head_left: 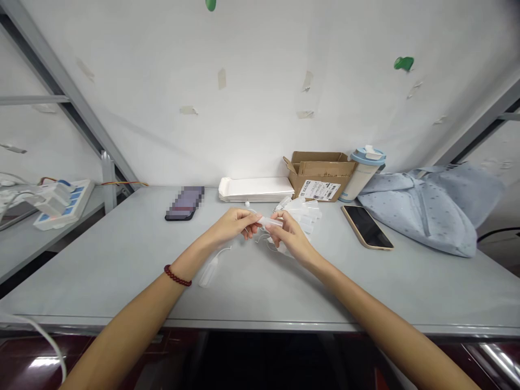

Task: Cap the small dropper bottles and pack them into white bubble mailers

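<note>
One loose translucent tube [208, 273] lies on the desk [122, 276], left of the cardboard box [325, 171]. Before the box, the left hand [236, 225] and right hand [291, 238] both pinch another tube [270, 221]. More tubes [305, 218] pile just before the box; a tumbler [361, 179] stands right of it.

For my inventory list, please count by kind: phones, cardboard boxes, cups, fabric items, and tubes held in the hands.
Phones: left phone and right phone, 2
Cardboard box: 1
Cup: 1
Fabric item: 1
Tube held by left hand and right hand: 1
Total: 6
</note>
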Tool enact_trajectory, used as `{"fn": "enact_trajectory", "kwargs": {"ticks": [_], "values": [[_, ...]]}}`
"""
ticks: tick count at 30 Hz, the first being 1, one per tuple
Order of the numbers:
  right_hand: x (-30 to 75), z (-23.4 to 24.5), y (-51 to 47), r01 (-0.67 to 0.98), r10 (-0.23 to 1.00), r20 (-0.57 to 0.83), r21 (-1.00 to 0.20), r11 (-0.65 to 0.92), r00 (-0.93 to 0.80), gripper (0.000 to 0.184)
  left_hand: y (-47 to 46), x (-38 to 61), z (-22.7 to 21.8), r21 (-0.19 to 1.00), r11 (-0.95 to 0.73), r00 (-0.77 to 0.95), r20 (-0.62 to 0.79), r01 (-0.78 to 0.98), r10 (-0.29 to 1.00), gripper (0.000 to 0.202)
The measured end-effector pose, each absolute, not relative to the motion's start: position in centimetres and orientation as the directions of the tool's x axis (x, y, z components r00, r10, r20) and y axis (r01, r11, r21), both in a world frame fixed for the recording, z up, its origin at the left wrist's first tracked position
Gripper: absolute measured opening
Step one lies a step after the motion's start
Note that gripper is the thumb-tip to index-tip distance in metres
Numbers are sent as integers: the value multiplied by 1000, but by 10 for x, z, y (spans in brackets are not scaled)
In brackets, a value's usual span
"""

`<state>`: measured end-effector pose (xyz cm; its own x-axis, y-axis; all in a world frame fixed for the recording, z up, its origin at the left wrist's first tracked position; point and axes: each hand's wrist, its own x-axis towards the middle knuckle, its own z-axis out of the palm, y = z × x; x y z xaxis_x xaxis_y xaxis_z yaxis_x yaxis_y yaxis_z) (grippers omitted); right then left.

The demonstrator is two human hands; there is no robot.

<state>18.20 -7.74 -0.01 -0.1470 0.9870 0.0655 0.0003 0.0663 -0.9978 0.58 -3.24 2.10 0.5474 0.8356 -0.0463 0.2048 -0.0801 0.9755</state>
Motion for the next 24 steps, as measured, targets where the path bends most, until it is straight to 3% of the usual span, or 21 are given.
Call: {"fn": "enact_trajectory", "kwargs": {"ticks": [5, 14, 24], "values": [[183, -11, -73, 190, 978, 205, -959, 209, -39, 36, -30, 5, 20, 980, -76, 520, -32, 185, 853, 38], [185, 2, -77, 137, 985, 155, -977, 164, -69, 34, -28, 2, 21, 951, -255, 605, 102, 172, 790, 29], [185, -4, -77, 256, 969, 244, -934, 248, -46, 30, -31, 7, 20, 964, -117, 567, -40, 238, 823, 47]]}}
